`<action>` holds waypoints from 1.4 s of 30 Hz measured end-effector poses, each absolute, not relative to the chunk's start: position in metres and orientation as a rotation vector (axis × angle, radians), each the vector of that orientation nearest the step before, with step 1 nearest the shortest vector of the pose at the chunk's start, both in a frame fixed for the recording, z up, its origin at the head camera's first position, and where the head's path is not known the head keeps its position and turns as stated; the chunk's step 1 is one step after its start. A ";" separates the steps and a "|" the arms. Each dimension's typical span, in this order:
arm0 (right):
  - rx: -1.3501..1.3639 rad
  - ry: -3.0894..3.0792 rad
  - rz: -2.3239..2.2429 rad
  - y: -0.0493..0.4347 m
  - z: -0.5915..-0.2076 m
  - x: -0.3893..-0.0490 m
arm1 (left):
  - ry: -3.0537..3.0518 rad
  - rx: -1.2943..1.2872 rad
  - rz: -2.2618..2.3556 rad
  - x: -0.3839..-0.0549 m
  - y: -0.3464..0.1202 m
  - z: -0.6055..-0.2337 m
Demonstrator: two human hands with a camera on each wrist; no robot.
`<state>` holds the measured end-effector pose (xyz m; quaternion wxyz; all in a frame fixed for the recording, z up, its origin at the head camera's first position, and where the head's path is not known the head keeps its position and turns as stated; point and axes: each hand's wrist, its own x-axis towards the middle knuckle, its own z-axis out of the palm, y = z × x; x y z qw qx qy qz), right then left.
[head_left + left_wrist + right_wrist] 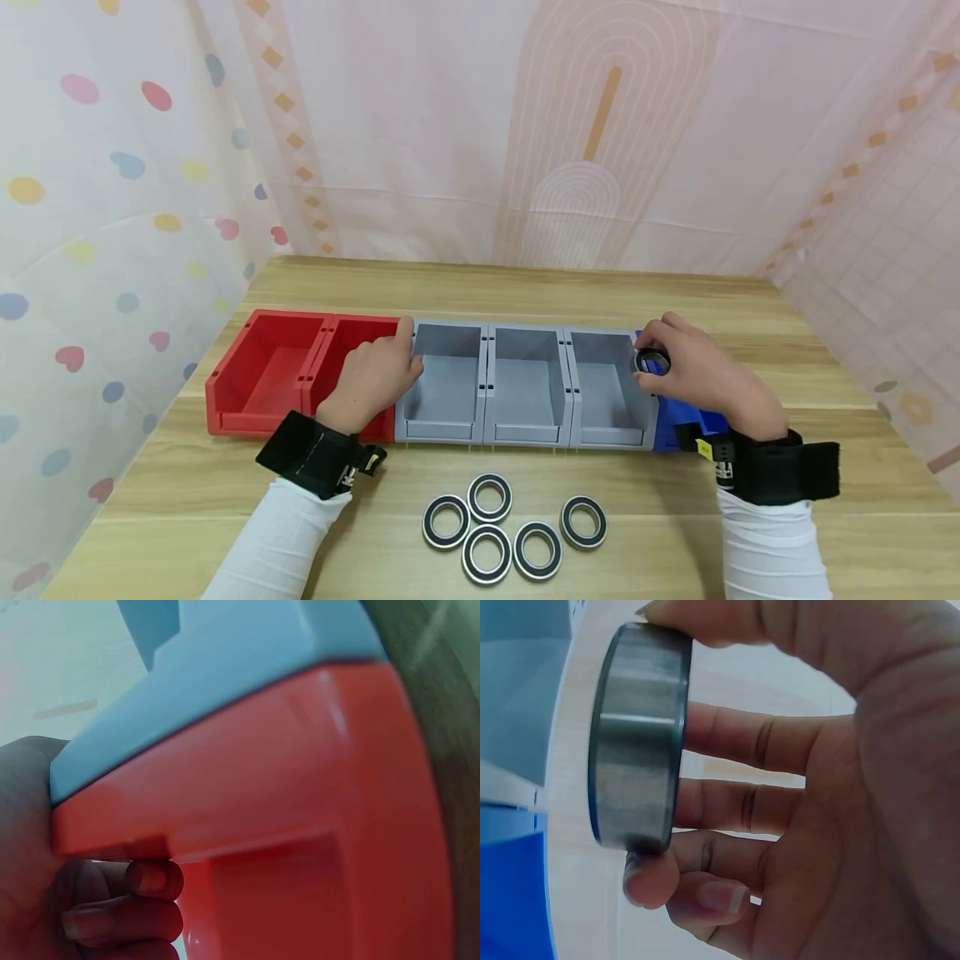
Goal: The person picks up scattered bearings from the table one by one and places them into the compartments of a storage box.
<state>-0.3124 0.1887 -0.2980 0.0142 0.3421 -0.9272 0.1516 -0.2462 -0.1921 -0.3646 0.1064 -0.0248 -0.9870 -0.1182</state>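
In the head view my right hand (697, 371) holds a ball bearing (639, 742) above the blue bin (672, 423) at the row's right end. The right wrist view shows the bearing's bright steel outer rim, pinched between thumb and fingertips. My left hand (371, 375) grips the adjoining walls of a red bin (247, 765) and a grey bin (225, 675), with fingers curled on the red side. Several more bearings (487, 577), black-faced with steel rims, lie flat on the table in front of the bins. My right hand hides much of the blue bin.
Another red bin (258, 421) forms the left end of the row. Two more grey bins, a middle one (525, 435) and a right one (611, 437), stand between the left grey bin and the blue one. The wooden table (525, 287) meets a patterned curtain (420, 167) behind.
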 end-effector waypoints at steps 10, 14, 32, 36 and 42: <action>0.985 -2.943 0.511 0.206 -0.297 -0.320 | -2.896 -0.085 -0.345 -0.248 -0.192 -0.366; 0.940 -2.972 0.515 0.213 -0.300 -0.323 | -2.899 -0.081 -0.351 -0.249 -0.191 -0.366; 0.865 -3.056 0.549 0.236 -0.308 -0.338 | -2.903 -0.079 -0.343 -0.247 -0.190 -0.363; 0.883 -3.067 0.528 0.238 -0.312 -0.341 | -2.910 -0.073 -0.352 -0.247 -0.191 -0.363; 0.893 -3.081 0.474 0.237 -0.318 -0.346 | -2.911 -0.067 -0.350 -0.247 -0.190 -0.363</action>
